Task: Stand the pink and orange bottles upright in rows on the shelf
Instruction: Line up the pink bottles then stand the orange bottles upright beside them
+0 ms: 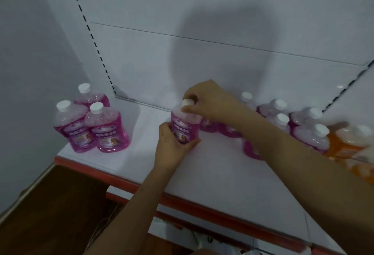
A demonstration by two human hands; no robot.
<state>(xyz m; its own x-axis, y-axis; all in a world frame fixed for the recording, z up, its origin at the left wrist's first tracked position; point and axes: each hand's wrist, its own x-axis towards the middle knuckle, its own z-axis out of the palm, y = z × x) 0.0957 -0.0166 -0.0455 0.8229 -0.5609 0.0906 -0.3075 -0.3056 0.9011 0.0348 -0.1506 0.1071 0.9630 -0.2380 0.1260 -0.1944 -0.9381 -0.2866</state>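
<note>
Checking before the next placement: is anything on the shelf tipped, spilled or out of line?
No spill shows. The pink bottle held by the left hand and right hand leans. The right-hand pink cluster is bunched, not rowed. The orange bottles are too blurred to judge.

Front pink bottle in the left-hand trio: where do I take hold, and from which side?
Grip the front pink bottle around its narrow shoulder just under the white cap, coming from the right over open shelf. It stands upright, with neighbours close on its left and behind.
</note>
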